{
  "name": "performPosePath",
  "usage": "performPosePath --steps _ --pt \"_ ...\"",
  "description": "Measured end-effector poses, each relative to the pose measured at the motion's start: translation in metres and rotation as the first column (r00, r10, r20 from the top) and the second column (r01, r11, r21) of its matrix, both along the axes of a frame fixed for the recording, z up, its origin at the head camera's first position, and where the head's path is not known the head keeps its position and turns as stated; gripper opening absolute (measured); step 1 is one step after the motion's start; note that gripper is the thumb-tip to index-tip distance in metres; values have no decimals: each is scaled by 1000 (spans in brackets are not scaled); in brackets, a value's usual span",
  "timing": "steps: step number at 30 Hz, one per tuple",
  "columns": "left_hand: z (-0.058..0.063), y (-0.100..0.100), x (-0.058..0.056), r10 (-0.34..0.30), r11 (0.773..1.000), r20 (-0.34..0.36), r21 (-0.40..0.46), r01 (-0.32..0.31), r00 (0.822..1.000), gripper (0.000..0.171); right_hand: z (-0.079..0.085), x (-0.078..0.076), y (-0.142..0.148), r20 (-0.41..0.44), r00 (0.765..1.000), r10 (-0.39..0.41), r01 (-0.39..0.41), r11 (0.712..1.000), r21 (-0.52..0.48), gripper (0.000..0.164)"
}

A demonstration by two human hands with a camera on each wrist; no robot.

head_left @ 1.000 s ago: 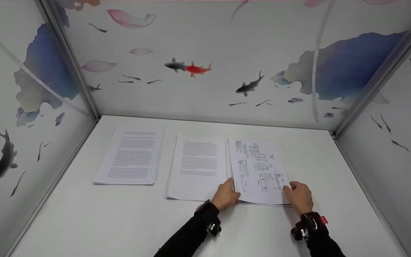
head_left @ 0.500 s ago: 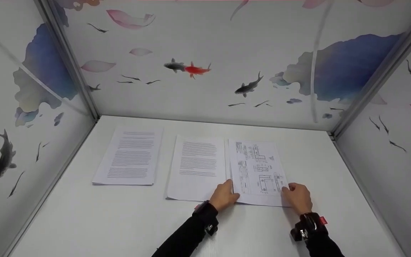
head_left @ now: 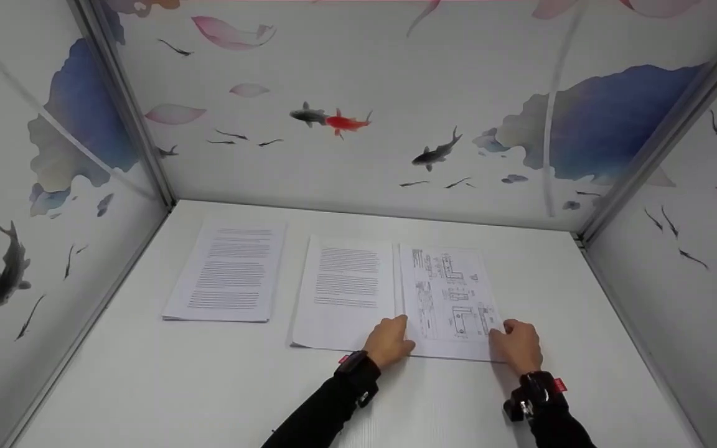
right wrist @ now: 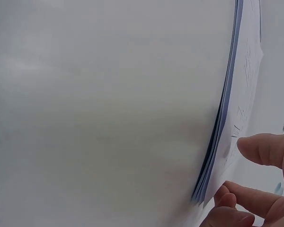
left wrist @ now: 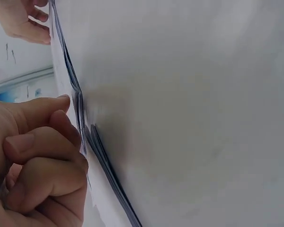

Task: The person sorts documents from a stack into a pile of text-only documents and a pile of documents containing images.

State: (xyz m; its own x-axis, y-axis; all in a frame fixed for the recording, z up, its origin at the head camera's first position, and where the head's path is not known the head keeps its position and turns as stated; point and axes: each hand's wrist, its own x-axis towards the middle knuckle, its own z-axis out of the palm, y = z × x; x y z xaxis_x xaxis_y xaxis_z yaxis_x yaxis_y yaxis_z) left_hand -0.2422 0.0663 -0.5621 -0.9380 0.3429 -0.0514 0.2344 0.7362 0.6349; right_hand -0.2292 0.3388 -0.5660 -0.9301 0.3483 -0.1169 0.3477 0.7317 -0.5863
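Note:
A stack of papers topped by a technical drawing (head_left: 452, 292) lies at the right of the tabletop. My left hand (head_left: 388, 342) is at its lower left corner, fingers curled and thumb against the edge; it also overlaps the lower right corner of the middle text stack (head_left: 343, 323). At the lower right corner, my right hand (head_left: 519, 345) holds the edge of the drawing stack. In the right wrist view its thumb (right wrist: 262, 147) is over the top sheet and its index finger at the side. Layered sheet edges (left wrist: 68, 61) show in the left wrist view.
Another stack of printed text (head_left: 228, 274) lies at the left of the white table (head_left: 178, 379). Walls (head_left: 358, 56) with painted fish and petals enclose the table at the back and both sides. Each wrist carries a dark camera band.
The lower sheets showing below the drawing's front edge one second ago are now in line with it. Both hands have shifted very slightly downward and left in the head view.

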Motion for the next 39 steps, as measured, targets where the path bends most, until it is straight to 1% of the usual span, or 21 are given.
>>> performPosePath --steps 3,5,8,10,12,14,17,21,25,27,29,32,35,37,39 --pt "2 -9 -2 0 999 -23 51 1 1000 36 0 -2 -3 -20 1000 -9 9 1000 -16 51" --pt "3 -17 -5 15 995 -38 95 -12 999 38 1 -4 -7 -38 999 -9 8 999 -37 50" --pt "4 -30 -10 42 988 -72 150 -31 997 25 2 -5 -14 -66 998 8 -13 997 -72 44" --pt "5 -39 -13 60 983 -99 180 -42 993 16 3 -7 -20 -96 995 33 -41 995 -92 39" --pt "7 -48 -15 82 978 -117 201 -57 990 12 3 -9 -28 -129 990 63 -77 992 -101 34" --pt "9 -57 -17 105 972 -136 224 -73 985 11 4 -12 -36 -167 981 96 -115 988 -107 30" --pt "14 -71 -22 157 959 -137 259 -118 978 12 5 -16 -49 -198 970 141 -167 978 -122 26" --pt "17 -93 -30 220 940 -126 293 -176 967 13 5 -20 -66 -193 965 180 -210 965 -154 24" --pt "17 -117 -36 252 922 -111 330 -204 961 14 5 -23 -78 -189 958 215 -248 953 -172 23" --pt "17 -129 -38 259 914 -107 349 -208 960 15 7 -24 -80 -206 950 233 -271 945 -181 22" --pt "17 -141 -40 277 905 -93 361 -227 956 16 9 -25 -82 -220 945 241 -285 937 -201 21" --pt "17 -163 -38 315 893 -66 359 -272 947 18 11 -26 -83 -243 938 246 -303 924 -234 21" --pt "15 -190 -35 369 884 -34 320 -340 929 18 12 -27 -84 -243 941 234 -295 920 -259 21" --pt "14 -211 -33 405 886 -54 268 -378 913 19 13 -28 -83 -236 943 235 -295 918 -265 21" --pt "13 -232 -32 442 884 -91 212 -417 892 19 13 -28 -82 -226 945 235 -293 916 -274 22"
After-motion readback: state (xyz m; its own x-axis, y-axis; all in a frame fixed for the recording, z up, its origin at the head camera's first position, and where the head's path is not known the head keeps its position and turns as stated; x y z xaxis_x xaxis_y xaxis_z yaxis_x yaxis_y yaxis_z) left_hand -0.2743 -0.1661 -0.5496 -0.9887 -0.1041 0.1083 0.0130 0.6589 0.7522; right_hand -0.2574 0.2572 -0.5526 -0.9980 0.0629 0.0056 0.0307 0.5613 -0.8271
